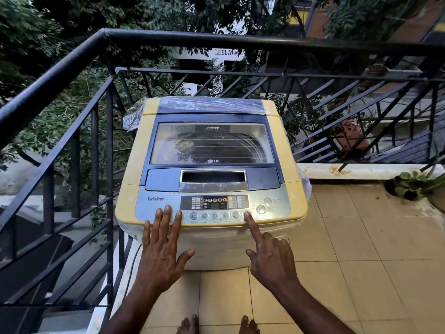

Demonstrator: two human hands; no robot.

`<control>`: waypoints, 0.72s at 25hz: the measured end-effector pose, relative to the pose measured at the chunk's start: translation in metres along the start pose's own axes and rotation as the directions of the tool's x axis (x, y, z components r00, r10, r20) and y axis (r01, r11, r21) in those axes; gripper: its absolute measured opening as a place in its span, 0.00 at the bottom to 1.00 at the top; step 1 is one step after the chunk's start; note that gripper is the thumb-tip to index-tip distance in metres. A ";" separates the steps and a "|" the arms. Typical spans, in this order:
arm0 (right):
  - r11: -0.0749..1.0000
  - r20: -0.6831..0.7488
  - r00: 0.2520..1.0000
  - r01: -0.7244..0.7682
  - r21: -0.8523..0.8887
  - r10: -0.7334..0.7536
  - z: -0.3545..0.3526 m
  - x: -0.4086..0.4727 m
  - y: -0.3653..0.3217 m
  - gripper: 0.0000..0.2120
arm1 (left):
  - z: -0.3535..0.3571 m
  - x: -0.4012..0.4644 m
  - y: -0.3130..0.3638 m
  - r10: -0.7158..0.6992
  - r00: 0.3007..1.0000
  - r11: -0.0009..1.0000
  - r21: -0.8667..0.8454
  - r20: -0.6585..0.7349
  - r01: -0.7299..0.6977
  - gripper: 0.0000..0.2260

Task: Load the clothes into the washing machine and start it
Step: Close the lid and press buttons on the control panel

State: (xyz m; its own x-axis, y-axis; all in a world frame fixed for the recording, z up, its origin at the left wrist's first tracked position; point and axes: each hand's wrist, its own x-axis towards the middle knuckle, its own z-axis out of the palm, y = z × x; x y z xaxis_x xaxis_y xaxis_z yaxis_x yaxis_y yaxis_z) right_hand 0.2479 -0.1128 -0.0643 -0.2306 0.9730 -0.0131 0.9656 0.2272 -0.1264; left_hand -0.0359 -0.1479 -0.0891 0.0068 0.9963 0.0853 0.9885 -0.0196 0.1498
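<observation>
A top-loading washing machine (212,165) stands at the centre of the view on a tiled balcony floor (361,249), its glass lid (212,143) closed, with a black railing (72,145) running from 9 o'clock round to 3 o'clock behind it. The control panel (214,206) lies along the machine's near edge, at 6 o'clock from the lid.

The left hand (161,251) lies flat with straight, spread fingers, its fingertips resting on the panel's left end at about 7 o'clock from the lid; it grips nothing. The right hand (269,254) has its index finger stretched out and the other fingers curled in, holding nothing; the fingertip touches a round button (246,214) in the row along the panel's lower edge, at 5 o'clock from the lid. The larger start/pause button (261,209) sits just beside that fingertip, toward 2 o'clock from it, and the power button (267,201) lies above that.

Readable writing: "LG" on the lid's near edge, "TurboDrum" on the panel's left part, "POWER" and "START/PAUSE" by their buttons, and "LEELA" on a white sign (216,53) at 12 o'clock beyond the railing. Clear plastic wrap (134,114) covers the machine's back.

Bare toes (190,324) show at 6 o'clock.
</observation>
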 end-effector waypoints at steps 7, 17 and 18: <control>1.000 0.042 0.999 0.007 0.000 -0.007 0.002 -0.002 0.003 0.55 | 0.001 -0.007 0.014 -0.089 0.996 0.996 0.013 0.000 0.089 0.46; 1.000 -0.090 0.996 0.024 -0.013 -0.025 -0.002 -0.001 0.002 0.55 | -0.012 -0.004 0.007 -0.033 0.999 0.999 -0.029 0.020 0.033 0.54; 1.000 -0.094 0.995 0.031 -0.001 -0.031 -0.003 -0.001 0.002 0.53 | -0.013 -0.003 0.007 -0.031 0.999 0.999 -0.039 0.020 0.031 0.54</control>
State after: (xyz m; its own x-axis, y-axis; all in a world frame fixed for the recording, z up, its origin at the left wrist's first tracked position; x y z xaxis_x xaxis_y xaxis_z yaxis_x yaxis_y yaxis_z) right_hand 0.2508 -0.1134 -0.0612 -0.2480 0.9651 0.0842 0.9582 0.2572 -0.1253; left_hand -0.0310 -0.1523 -0.0755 -0.0206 0.9979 0.0611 0.9816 0.0086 0.1906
